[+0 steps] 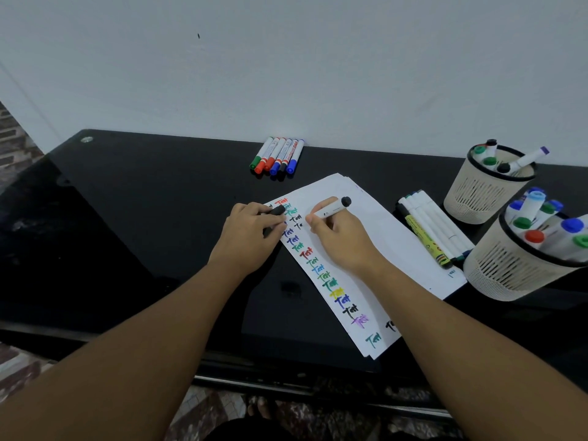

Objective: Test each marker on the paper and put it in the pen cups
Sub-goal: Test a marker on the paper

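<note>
Right hand (342,237) grips the marker (331,207) on the paper (375,237) — barrel slanting up-right toward the pen cups (486,189), on its side — left hand (251,237) pinches the black cap (276,211).

The marker (331,209) tip is hidden behind the right hand (342,240); the nearer pen cup (515,268) is cut off by the right edge.

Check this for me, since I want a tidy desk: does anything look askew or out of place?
One thing: a purple-capped marker lies tilted across the rim of the far pen cup, sticking out sideways, while the others stand inside. The paper sits skewed.
</note>
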